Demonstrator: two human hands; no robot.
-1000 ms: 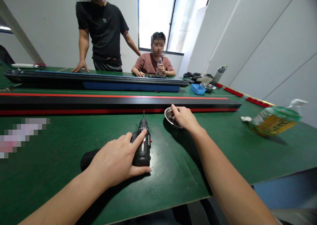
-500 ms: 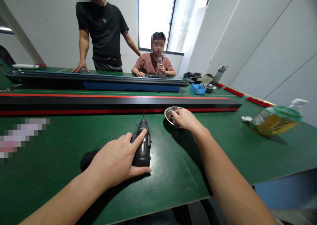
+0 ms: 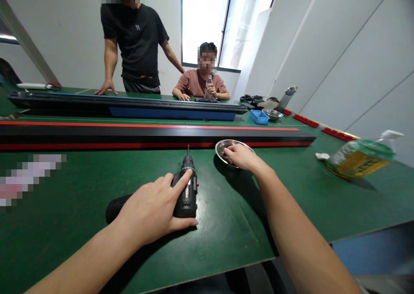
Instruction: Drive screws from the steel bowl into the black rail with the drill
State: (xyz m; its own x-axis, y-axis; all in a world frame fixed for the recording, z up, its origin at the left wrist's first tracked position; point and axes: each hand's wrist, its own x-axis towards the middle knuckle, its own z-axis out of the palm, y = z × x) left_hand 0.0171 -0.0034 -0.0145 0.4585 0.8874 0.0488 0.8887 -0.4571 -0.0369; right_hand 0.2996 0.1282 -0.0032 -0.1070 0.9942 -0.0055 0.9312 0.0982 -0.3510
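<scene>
My left hand (image 3: 152,203) is wrapped over a black cordless drill (image 3: 186,199) that lies on its side on the green table, its bit pointing away from me. The index finger rests along the drill's body and the thumb is behind it. My right hand (image 3: 242,155) reaches into a round metal bowl (image 3: 221,144), fingers closed among small dark metal pieces (image 3: 225,157). Those pieces look like screws, but what the fingertips hold is hidden. Just beyond the drill and bowl runs a long black bar with red stripes (image 3: 155,134).
Behind the bar lies a long black-and-blue piece (image 3: 174,113). A blue basket (image 3: 259,117) and another metal bowl (image 3: 273,114) stand at the back right. A plastic jug (image 3: 359,159) sits at the right. Two people are across the table (image 3: 307,207), one standing, one holding a bottle (image 3: 208,89).
Almost nothing differs. My right fingers have shifted very slightly inside the bowl, while my left hand stays on the drill.
</scene>
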